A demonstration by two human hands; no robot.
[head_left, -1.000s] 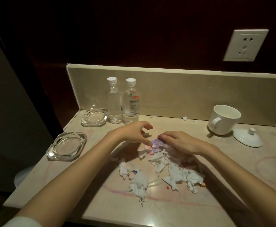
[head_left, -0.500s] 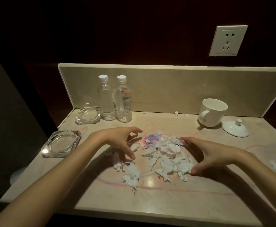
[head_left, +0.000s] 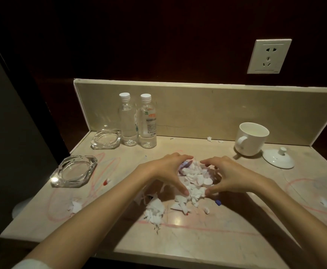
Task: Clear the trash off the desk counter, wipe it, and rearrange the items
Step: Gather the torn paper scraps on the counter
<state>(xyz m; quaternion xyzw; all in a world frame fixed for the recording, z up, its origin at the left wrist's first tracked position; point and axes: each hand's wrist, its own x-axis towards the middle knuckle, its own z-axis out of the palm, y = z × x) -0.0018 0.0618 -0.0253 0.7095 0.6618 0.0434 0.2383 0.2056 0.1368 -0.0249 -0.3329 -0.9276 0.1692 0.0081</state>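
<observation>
- A beige stone desk counter [head_left: 197, 235] is sitting against a dark wall, with red crayon-like scrawls running across its top and a white wall socket [head_left: 269, 56] showing above the backsplash.
- At the left edge, a glass ashtray [head_left: 73, 171] is lying near the front, and a second glass ashtray [head_left: 106, 139] is sitting behind it in the back corner.
- Two clear water bottles [head_left: 137, 121] are standing upright just beside that second ashtray, touching each other.
- The left hand [head_left: 165, 171] is curling its fingers round the left side of the pile of torn paper scraps [head_left: 194, 181] in the middle of the counter.
- The right hand [head_left: 229, 176] is cupping the pile's right side, fingers bent and pressing in; loose scraps are lying in front of the pile.
- A white mug [head_left: 251, 138] is standing at the back right, its lid [head_left: 278, 158] lying just beside it.
</observation>
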